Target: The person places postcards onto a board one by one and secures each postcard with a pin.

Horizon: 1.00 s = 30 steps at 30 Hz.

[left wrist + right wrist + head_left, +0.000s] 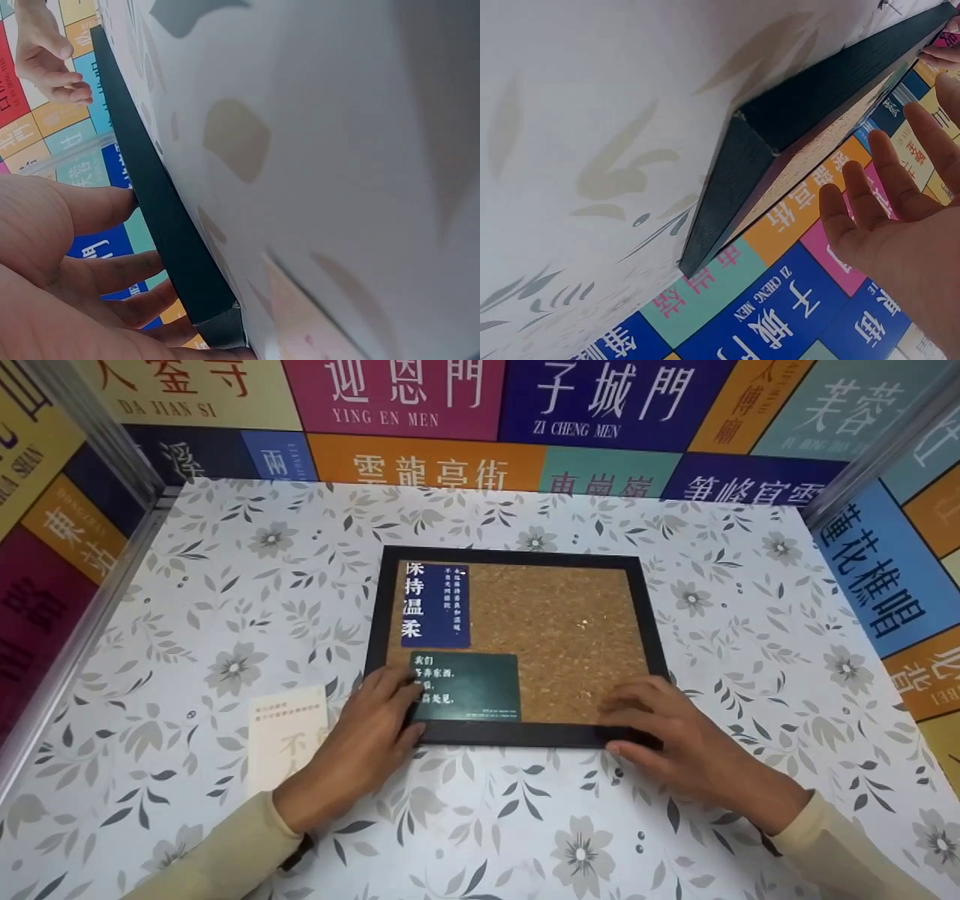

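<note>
A black-framed cork board [517, 733] lies on the table in the head view. On its cork surface are a dark blue card [436, 607] with white writing at upper left and a green card [480, 686] below it. My left hand [375, 720] touches the near left corner, fingers reaching toward the green card. In the left wrist view, its thumb [112, 208] meets the black edge and its fingers lie along the frame. Over the near right corner hovers my right hand [667, 731], fingers loosely bent; the right wrist view shows it apart from the frame.
A pale card [271, 727] with printed characters lies left of the board, partly hidden by my left forearm. The table cover [577, 810] has a leaf and flower print. Colourful printed panels [420, 405] wall in the back and both sides.
</note>
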### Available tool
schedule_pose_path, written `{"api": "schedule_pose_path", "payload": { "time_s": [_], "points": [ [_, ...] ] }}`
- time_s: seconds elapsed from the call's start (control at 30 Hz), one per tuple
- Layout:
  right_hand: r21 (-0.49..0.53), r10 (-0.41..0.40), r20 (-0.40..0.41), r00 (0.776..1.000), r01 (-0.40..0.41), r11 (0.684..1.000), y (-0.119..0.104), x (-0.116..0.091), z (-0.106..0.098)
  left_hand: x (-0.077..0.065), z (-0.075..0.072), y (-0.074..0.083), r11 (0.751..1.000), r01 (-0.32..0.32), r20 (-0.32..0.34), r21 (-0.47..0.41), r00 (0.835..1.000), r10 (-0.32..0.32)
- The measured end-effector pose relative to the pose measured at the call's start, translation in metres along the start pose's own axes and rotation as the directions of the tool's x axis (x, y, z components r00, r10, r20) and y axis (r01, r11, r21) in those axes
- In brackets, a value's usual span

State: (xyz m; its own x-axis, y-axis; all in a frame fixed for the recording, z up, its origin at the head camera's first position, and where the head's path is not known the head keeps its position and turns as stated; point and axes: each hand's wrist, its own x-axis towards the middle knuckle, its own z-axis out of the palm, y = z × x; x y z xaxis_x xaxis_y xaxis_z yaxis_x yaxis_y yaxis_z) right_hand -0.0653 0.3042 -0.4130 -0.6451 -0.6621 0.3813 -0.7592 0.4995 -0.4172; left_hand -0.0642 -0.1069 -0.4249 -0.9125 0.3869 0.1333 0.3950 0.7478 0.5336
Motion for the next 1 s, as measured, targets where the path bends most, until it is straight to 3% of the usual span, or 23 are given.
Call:
{"api": "schedule_pose_path", "payload": {
  "time_s": [0.5, 1.0],
  "points": [
    [-0.006, 0.053, 0.03, 0.998, -0.053, 0.999, -0.011, -0.019, 0.004, -0.001, 0.0, 0.0, 1.0, -0.02, -0.017, 0.0, 1.0, 0.02],
    [-0.005, 0.032, -0.003, 0.999, -0.032, 0.999, -0.017, -0.037, 0.011, -0.001, 0.001, 0.0, 1.0, 0.001, -0.001, -0.005, 1.0, -0.001]
  ]
}}
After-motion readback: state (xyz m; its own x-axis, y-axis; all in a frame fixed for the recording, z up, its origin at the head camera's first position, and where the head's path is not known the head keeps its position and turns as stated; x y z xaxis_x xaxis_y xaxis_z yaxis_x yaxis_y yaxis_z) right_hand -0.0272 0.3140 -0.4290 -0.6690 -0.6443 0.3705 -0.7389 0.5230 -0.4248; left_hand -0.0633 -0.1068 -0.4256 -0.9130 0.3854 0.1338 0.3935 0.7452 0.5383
